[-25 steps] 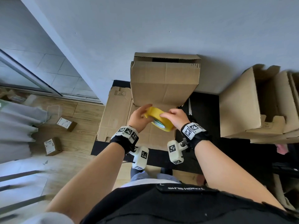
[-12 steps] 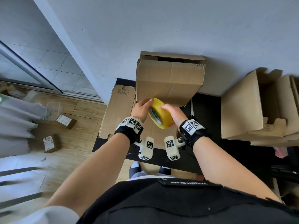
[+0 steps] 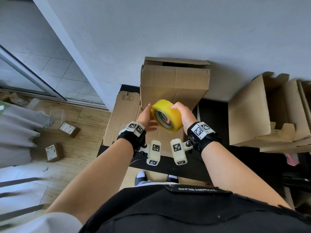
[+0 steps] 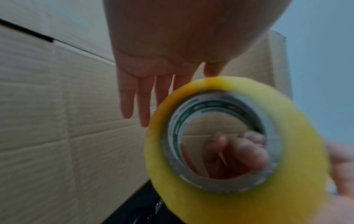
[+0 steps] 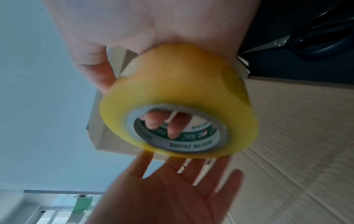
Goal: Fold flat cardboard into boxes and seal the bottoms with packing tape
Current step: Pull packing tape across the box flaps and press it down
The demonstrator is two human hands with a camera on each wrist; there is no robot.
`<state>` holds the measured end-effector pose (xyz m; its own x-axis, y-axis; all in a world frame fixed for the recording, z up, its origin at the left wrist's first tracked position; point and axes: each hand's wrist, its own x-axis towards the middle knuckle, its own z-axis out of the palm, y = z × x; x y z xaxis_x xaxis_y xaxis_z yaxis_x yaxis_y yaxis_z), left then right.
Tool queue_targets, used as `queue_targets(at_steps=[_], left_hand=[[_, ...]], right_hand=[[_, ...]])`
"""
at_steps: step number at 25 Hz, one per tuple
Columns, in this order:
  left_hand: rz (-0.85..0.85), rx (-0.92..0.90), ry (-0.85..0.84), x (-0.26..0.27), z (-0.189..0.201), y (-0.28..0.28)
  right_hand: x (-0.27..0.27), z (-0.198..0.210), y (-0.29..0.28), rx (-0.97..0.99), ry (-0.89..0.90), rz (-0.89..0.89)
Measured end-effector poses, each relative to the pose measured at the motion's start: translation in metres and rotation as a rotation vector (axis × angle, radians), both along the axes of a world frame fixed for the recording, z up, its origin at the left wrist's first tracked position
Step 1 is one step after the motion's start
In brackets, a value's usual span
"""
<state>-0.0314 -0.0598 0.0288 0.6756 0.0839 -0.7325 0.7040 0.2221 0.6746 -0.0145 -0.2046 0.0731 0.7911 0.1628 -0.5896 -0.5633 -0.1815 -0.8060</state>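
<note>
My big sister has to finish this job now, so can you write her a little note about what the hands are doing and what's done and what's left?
Right hand: grips the yellow tape roll, fingers through its hole, holding it up in front of the box.
Left hand: flat and straight beside the roll, gripping nothing.
Box: folded up, standing on the black table against the wall. Flat cardboard lies under and left of it. Scissors lie on the table.
Done: this box is folded; more folded boxes sit to the right.
Left: no tape strip is pulled out yet; I can't see whether the bottom is sealed.
</note>
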Motion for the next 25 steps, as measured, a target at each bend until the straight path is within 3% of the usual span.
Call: queue_targets(at_steps=[4, 6, 9, 11, 14, 17, 20, 25], left_hand=[[0.070, -0.063, -0.009, -0.002, 0.002, -0.003], [0.069, 0.083, -0.131, -0.001, 0.005, -0.005], [-0.121, 0.348, -0.343, -0.001, 0.011, -0.004], [-0.135, 0.362, -0.371, 0.000, 0.015, -0.003], [0.018, 0.245, -0.222, 0.004, 0.017, 0.000], [-0.011, 0.056, -0.001, -0.001, 0.018, 0.006], [0.019, -0.136, 0.058, -0.010, 0.018, 0.006], [0.089, -0.163, 0.092, -0.009, 0.024, 0.009]], right_hand=[[0.002, 0.014, 0.002, -0.082, -0.062, 0.059], [0.004, 0.012, 0.002, -0.175, -0.054, 0.076], [0.002, 0.008, 0.001, -0.214, -0.025, 0.050], [0.000, 0.009, 0.001, -0.173, -0.027, 0.015], [-0.004, 0.017, 0.005, -0.087, -0.024, 0.027], [-0.004, 0.017, 0.008, 0.133, 0.026, 0.029], [-0.003, 0.019, 0.008, 0.295, 0.060, 0.049], [-0.003, 0.025, 0.016, 0.149, -0.066, 0.052]])
